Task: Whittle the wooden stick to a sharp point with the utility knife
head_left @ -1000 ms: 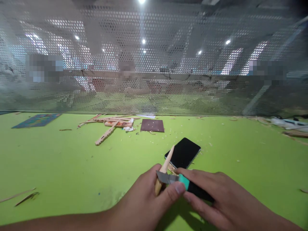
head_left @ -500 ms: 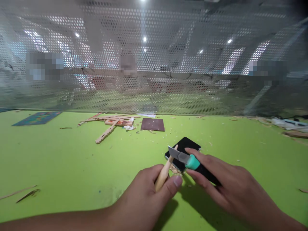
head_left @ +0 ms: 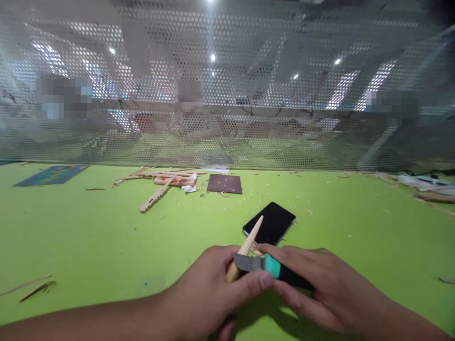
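Observation:
A pale wooden stick (head_left: 250, 235) with a whittled, tapering tip points away from me, gripped by my left hand (head_left: 216, 289). My right hand (head_left: 330, 284) is closed round the black and teal handle of a utility knife (head_left: 273, 266). Its blade lies across the stick close to my left thumb, at the lower end of the taper. Just beyond the hands a black smartphone (head_left: 275, 221) lies flat on the table, partly behind the stick's tip. Wood shavings (head_left: 256, 251) are heaped at the phone's near edge, partly covered by my right fingers.
The green table (head_left: 88, 237) carries scattered shavings. Towards the back lie a brown sheet of sandpaper (head_left: 224, 183), a pile of carved wooden sticks (head_left: 156, 195) and a patterned mat (head_left: 53, 175). A perforated screen (head_left: 227, 132) stands along the far edge, and a white plastic bag (head_left: 423, 182) sits at right.
My right hand has drawn the knife down and towards me, from the stick's tip to near my left thumb. The left hand has barely moved.

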Demonstrator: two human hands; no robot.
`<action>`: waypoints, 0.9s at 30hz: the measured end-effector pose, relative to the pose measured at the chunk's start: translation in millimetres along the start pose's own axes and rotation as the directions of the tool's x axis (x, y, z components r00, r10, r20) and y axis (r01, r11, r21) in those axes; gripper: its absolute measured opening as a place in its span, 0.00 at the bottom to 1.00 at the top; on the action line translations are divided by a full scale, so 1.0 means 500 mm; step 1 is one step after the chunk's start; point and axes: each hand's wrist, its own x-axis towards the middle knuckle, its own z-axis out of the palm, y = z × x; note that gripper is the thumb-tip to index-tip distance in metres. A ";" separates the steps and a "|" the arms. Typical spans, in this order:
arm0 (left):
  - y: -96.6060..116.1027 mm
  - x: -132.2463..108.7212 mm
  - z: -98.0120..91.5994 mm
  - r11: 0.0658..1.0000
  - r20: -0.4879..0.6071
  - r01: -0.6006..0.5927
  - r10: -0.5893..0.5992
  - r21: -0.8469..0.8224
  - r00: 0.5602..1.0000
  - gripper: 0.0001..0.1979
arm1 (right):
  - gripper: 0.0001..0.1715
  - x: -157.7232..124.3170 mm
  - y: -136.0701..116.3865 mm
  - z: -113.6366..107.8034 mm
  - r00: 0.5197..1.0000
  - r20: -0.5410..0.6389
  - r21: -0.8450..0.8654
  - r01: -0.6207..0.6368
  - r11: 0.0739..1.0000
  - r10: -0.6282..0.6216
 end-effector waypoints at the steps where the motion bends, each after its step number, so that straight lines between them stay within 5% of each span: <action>1: -0.001 0.001 -0.002 1.000 0.006 0.003 -0.003 0.010 1.000 0.22 | 0.23 -0.002 -0.001 0.002 1.000 -0.017 -0.024 -0.004 1.000 0.004; 10: -0.002 -0.001 0.004 0.996 -0.129 0.029 -0.018 0.084 0.991 0.26 | 0.23 -0.009 -0.013 0.010 0.974 -0.223 -0.321 -0.112 0.940 0.040; 15: -0.001 -0.001 -0.003 0.997 -0.036 0.036 -0.034 0.075 0.999 0.28 | 0.22 -0.006 0.013 0.001 0.947 -0.320 -0.289 -0.109 0.951 0.012; 20: 0.003 -0.004 -0.013 0.972 -0.078 0.013 0.005 0.233 0.997 0.30 | 0.20 0.000 0.019 0.000 0.965 -0.260 -0.263 -0.107 0.959 0.036; 27: 0.007 -0.002 -0.019 0.978 -0.056 0.030 -0.018 0.204 0.998 0.25 | 0.22 0.000 0.001 -0.004 1.000 -0.019 -0.069 -0.004 0.998 0.002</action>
